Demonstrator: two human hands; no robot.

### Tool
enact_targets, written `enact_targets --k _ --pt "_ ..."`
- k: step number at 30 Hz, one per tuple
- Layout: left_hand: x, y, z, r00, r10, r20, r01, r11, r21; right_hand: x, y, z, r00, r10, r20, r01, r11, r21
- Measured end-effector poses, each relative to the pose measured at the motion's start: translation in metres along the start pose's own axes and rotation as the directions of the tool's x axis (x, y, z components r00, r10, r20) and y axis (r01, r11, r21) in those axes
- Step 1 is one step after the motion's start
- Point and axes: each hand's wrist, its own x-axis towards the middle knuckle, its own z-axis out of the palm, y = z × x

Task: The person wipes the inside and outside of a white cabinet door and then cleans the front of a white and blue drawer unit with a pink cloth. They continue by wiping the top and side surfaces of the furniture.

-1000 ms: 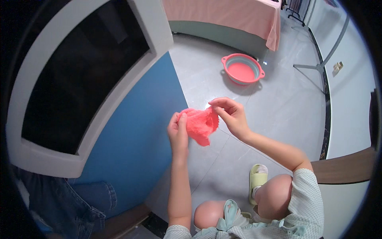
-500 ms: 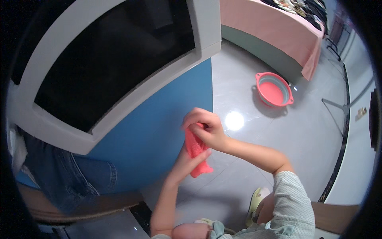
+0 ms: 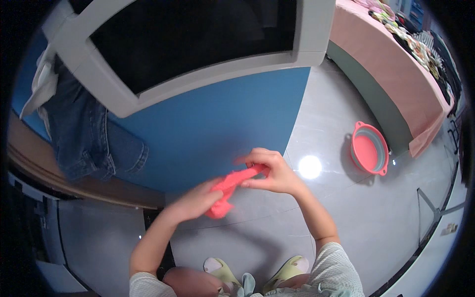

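A coral-pink cloth (image 3: 229, 184) is stretched between my two hands in front of the blue panel. My left hand (image 3: 197, 199) is closed around its lower part, and a crumpled end hangs below the fingers. The upper end is pinched by my right hand (image 3: 271, 173), thumb underneath and fingers bent over it. Motion slightly blurs my left hand and the cloth.
A blue panel (image 3: 217, 119) with a grey-framed dark window (image 3: 198, 44) stands ahead. Jeans (image 3: 94, 133) hang at the left. On the tiled floor to the right sits a pink and grey basin (image 3: 368, 150), beside a bed with a pink cover (image 3: 391, 64).
My hands have drawn apart, so the cloth, upright and bunched before, now slants between them. My left hand has moved left. The view has shifted, bringing both slippers into sight.
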Motion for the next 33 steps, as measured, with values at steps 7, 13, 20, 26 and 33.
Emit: enact_targets --k 7,13,20,26,33 --pt "-0.02 0.008 -0.006 0.87 0.313 -0.38 0.136 0.588 0.797 -0.009 -0.01 -0.001 0.998 -0.013 -0.069 -0.023 0.871 -0.492" --pt "-0.019 0.01 -0.005 0.819 0.359 -0.448 0.36 0.286 0.888 -0.005 -0.028 0.001 0.956 0.084 -0.281 -0.262 0.677 -0.688" --pt "-0.006 0.027 -0.027 0.718 0.5 -0.484 0.111 0.605 0.789 0.017 -0.026 -0.017 0.81 0.062 -0.583 -0.413 0.766 -0.493" --pt "-0.004 0.067 -0.015 0.54 0.53 -0.654 -0.185 0.833 0.522 0.029 -0.033 -0.031 0.647 -0.083 -0.758 -0.248 0.917 -0.313" --pt "-0.01 0.073 -0.035 0.863 0.199 -0.464 -0.103 0.969 0.223 0.019 -0.035 -0.044 0.834 0.191 -0.518 -0.221 0.975 0.003"
